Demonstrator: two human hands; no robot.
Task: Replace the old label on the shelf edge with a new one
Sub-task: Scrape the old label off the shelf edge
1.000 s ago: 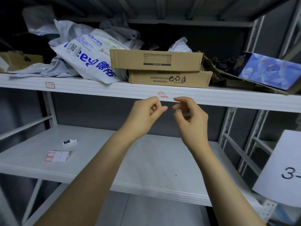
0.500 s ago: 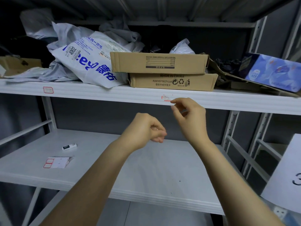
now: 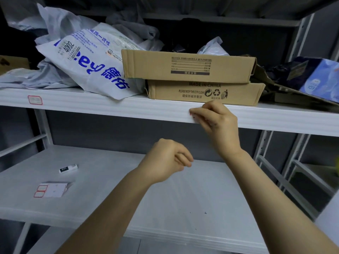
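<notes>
Two flat brown cardboard boxes (image 3: 189,65) lie stacked on the upper shelf at twelve o'clock from my right hand (image 3: 218,125), the lower one's front close behind the white metal shelf edge (image 3: 110,107). At ten o'clock of them slumps a white plastic bag with blue print (image 3: 88,65) on crumpled grey wrapping. At three o'clock a blue tissue box (image 3: 319,79) sits on torn cardboard, cut off by the frame.

My right hand is on the shelf edge. Its curled thumb and forefinger pinch at the small red-edged paper label (image 3: 191,115) stuck there, and the hand itself stands in the way. Only a sliver of red border shows at nine o'clock of my fingertips, so I cannot read the label or see how much of it is stuck down. My left hand (image 3: 167,160) hangs in the air at seven o'clock of the right, fingers loosely curled toward the thumb; whether they hold anything I cannot tell.

Far along the edge at nine o'clock is a second red-bordered label (image 3: 34,99), its writing too blurred to read. On the lower shelf (image 3: 110,208) at eight o'clock lie a white sheet of red-bordered stickers (image 3: 50,189) and, just beyond it, a small white stick with a black tag (image 3: 68,168). A white sheet (image 3: 328,228) enters at four o'clock, mostly out of frame.
</notes>
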